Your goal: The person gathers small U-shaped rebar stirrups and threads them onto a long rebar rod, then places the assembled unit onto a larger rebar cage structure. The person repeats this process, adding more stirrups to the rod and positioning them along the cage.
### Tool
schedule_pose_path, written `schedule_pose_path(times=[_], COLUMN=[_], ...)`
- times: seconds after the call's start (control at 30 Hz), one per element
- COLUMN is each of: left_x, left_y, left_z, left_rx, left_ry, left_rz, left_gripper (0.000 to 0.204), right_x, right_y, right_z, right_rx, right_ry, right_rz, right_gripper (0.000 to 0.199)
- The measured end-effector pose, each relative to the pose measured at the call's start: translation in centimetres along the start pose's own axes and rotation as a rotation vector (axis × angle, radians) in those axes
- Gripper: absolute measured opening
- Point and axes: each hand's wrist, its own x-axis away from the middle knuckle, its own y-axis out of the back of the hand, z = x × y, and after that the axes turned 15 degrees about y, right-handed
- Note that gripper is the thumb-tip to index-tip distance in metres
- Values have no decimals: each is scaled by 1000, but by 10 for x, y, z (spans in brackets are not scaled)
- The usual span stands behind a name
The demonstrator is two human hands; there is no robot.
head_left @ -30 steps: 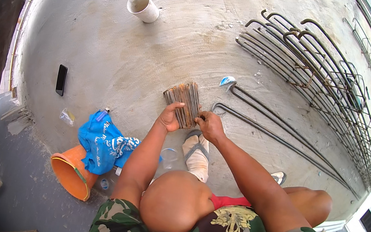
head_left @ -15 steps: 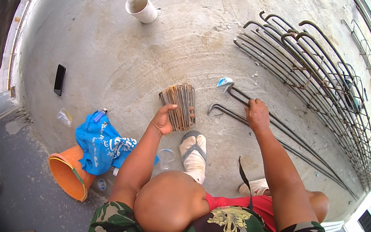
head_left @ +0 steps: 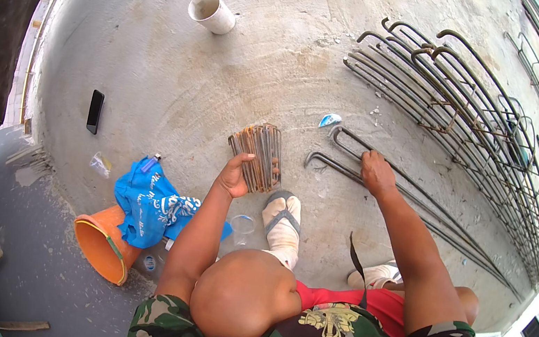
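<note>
My left hand (head_left: 233,177) is closed round a bundle of rusty, narrow wire stirrups (head_left: 257,154), thumb on the near side and fingertips showing at the far side. It holds them above the concrete floor, just beyond my sandalled left foot (head_left: 281,220). To the right, my right hand (head_left: 377,174) is closed on a dark hooked rebar (head_left: 351,133), a little below its bent end. Another pair of hooked bars (head_left: 335,163) lies alongside, nearer to me. The fingers underneath the right hand are partly hidden.
A long rebar cage (head_left: 455,106) lies at the far right. Ahead stands a white pipe section (head_left: 219,18). At left are a black phone (head_left: 95,111), a blue cloth or bag (head_left: 142,208) and a tipped orange bucket (head_left: 102,251). A clear plastic cup (head_left: 242,229) is by my left foot.
My right hand has shifted slightly toward me with the hooked rebar, and the bent ends now look a little farther apart. The left hand keeps its hold on the stirrups.
</note>
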Motion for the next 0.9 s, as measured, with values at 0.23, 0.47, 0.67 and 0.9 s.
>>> schedule_pose_path(times=[0.23,0.47,0.67,0.9], left_x=[0,-2,-6,-6], left_y=[-1,-4,-5,-17], left_z=[0,2,4,3], left_rx=[33,20,20,-48], left_ry=[-11,-1,26,43], left_rz=[20,3,-19,-69], left_gripper=[58,57,60,62], right_x=[7,10,7,-18], right_y=[7,2,2,-1], right_z=[-5,12,16,32], right_rx=[-140,-183,-241,-275], right_ry=[3,-14,-30,-81], right_rz=[52,-5,-24,-30], right_gripper=[15,11,10,11])
